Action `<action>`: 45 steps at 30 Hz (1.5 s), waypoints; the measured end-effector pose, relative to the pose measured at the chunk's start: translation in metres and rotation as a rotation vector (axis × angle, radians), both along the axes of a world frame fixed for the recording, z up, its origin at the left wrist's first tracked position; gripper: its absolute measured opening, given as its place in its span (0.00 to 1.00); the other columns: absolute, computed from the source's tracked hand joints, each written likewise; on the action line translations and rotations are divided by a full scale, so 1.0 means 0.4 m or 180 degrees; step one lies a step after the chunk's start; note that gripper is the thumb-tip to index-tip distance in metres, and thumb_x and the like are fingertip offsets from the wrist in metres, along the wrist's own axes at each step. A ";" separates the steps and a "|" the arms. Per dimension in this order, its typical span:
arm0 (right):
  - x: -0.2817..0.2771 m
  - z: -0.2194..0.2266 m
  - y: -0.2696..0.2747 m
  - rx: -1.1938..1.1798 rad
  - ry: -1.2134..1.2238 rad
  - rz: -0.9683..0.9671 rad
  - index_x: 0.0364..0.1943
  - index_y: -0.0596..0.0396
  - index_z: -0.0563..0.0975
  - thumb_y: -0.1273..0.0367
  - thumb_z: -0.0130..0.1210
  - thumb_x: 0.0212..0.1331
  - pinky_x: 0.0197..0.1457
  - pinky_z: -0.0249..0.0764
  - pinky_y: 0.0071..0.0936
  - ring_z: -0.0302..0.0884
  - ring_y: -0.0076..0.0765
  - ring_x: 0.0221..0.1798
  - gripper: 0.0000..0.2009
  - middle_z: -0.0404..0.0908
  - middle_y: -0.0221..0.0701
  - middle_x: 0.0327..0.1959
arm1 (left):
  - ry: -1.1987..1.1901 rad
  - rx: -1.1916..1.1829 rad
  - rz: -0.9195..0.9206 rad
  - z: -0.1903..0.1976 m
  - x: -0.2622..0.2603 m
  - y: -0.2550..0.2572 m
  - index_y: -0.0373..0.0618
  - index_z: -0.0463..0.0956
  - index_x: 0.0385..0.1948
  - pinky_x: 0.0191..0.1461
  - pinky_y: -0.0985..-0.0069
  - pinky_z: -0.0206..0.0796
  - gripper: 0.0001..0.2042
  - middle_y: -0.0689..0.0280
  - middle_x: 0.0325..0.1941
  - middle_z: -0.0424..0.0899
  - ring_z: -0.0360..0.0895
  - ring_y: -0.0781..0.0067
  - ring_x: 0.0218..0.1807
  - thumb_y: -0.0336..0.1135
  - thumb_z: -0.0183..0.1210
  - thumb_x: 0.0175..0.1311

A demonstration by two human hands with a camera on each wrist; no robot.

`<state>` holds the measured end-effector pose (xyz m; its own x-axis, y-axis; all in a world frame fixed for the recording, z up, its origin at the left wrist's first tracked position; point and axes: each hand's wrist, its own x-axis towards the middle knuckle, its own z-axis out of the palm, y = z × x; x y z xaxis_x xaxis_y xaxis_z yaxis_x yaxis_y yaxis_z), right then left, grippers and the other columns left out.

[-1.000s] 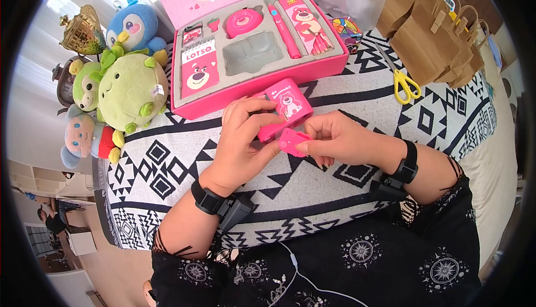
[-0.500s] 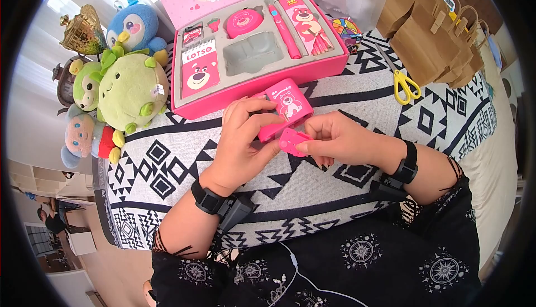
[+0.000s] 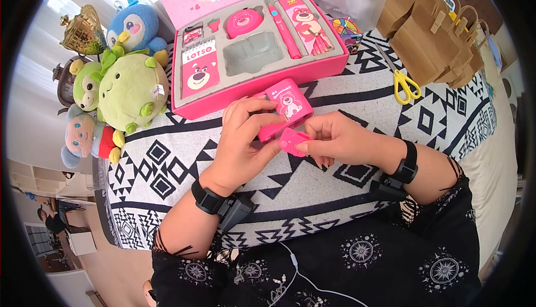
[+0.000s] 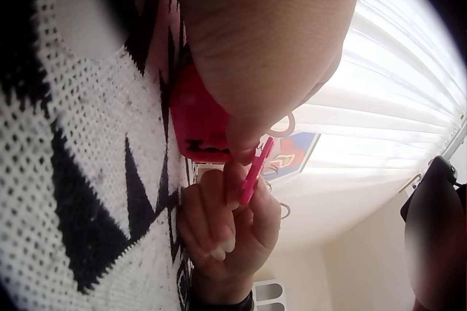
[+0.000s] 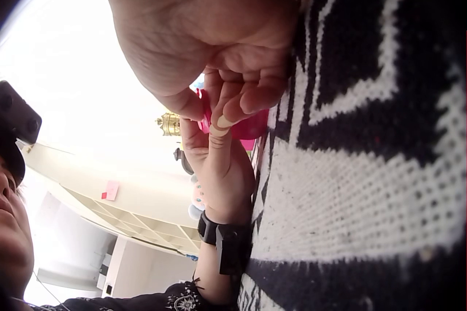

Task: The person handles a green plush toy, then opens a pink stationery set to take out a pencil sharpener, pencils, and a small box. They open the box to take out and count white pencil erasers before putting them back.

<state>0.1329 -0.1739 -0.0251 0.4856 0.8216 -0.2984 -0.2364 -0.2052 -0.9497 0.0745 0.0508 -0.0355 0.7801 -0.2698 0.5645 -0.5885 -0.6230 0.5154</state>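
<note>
A small box-shaped pink case (image 3: 289, 105) with a bear printed on top rests on the patterned cloth. My left hand (image 3: 245, 139) grips it from the left, fingers curled over its top. Close to its near side, my right hand (image 3: 343, 139) pinches a small flat pink piece (image 3: 291, 143) between thumb and forefinger. The left thumb touches that piece too. In the left wrist view the piece (image 4: 255, 174) appears edge-on, and the case (image 4: 195, 114) shows a dark opening at its end. Fingers hide much of the case in the right wrist view.
Beyond the hands lies an open pink gift box (image 3: 251, 78) with a notebook (image 3: 199, 69), a pen (image 3: 286, 33) and a bare grey recess (image 3: 252, 53). Plush toys (image 3: 131, 92) sit left; yellow-handled scissors (image 3: 406, 86) and brown paper bags (image 3: 430, 44) lie right.
</note>
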 end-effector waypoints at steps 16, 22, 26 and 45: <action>-0.011 -0.007 0.000 0.0085 -0.0351 0.0252 0.22 0.54 0.70 0.63 0.61 0.64 0.24 0.65 0.16 0.72 0.14 0.22 0.17 0.73 0.22 0.17 | -0.0021 -0.0148 0.0057 -0.005 0.003 -0.003 0.45 0.78 0.38 0.59 0.62 0.60 0.14 0.62 0.49 0.78 0.72 0.56 0.54 0.29 0.70 0.49; -0.007 0.003 -0.010 -0.0169 -0.1724 0.0358 0.21 0.55 0.73 0.61 0.62 0.62 0.25 0.67 0.24 0.72 0.24 0.20 0.17 0.74 0.27 0.16 | -0.0013 -0.0121 0.0086 -0.001 0.002 -0.004 0.45 0.78 0.38 0.59 0.61 0.60 0.14 0.62 0.49 0.78 0.72 0.56 0.54 0.28 0.69 0.49; 0.003 0.000 -0.013 -0.0393 -0.2634 0.0293 0.21 0.55 0.74 0.58 0.63 0.59 0.26 0.69 0.32 0.74 0.36 0.20 0.18 0.76 0.31 0.17 | 0.0024 -0.0182 0.0100 -0.004 0.003 -0.006 0.45 0.78 0.38 0.59 0.62 0.60 0.14 0.62 0.49 0.78 0.72 0.56 0.54 0.28 0.69 0.49; 0.016 -0.017 -0.011 -0.0344 -0.3022 0.0103 0.28 0.52 0.75 0.59 0.60 0.59 0.29 0.71 0.38 0.78 0.44 0.25 0.12 0.78 0.33 0.20 | -0.0340 -0.0482 0.0980 0.012 0.013 0.017 0.39 0.77 0.38 0.48 0.71 0.70 0.08 0.59 0.40 0.78 0.78 0.62 0.43 0.24 0.63 0.58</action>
